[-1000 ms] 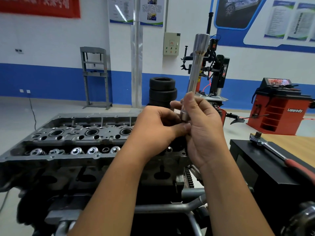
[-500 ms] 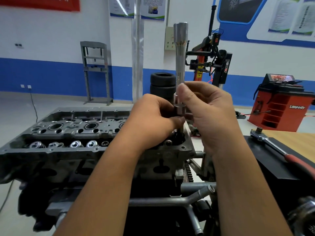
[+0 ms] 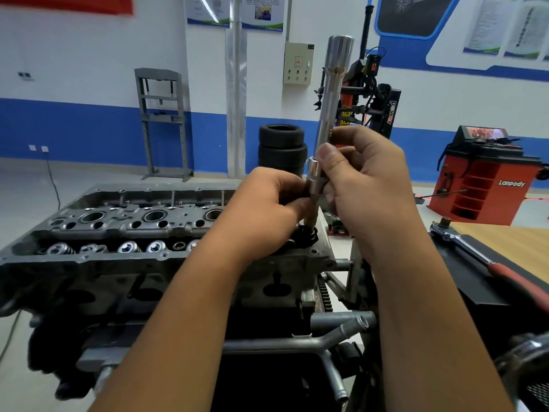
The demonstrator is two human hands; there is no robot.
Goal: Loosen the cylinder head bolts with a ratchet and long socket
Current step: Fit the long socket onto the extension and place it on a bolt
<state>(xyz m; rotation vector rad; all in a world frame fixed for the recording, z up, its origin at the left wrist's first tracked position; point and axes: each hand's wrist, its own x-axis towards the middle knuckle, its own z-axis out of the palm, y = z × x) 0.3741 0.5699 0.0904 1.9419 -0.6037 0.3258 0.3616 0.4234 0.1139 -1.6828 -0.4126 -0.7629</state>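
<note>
A long chrome socket extension (image 3: pixel 331 93) stands nearly upright above the right end of the grey cylinder head (image 3: pixel 124 230). My right hand (image 3: pixel 365 185) grips its lower shaft, thumb on the small socket (image 3: pixel 315 179) fitted at its bottom. My left hand (image 3: pixel 267 209) pinches the lower tip of that socket just above a dark bolt hole (image 3: pixel 307 234). The ratchet (image 3: pixel 463 245) with a red handle lies on the black bench at the right, apart from both hands.
Valve springs (image 3: pixel 127 247) and spark plug wells line the head's top. A stack of tyres (image 3: pixel 282 150) and a tyre changer (image 3: pixel 368 105) stand behind. An orange wheel balancer (image 3: pixel 487 179) is at the far right. Metal pipes (image 3: pixel 326 331) run below the head.
The extension's top has swung from upright to a slight rightward tilt. Both hands stay on its lower end, with the tip now close above the bolt hole.
</note>
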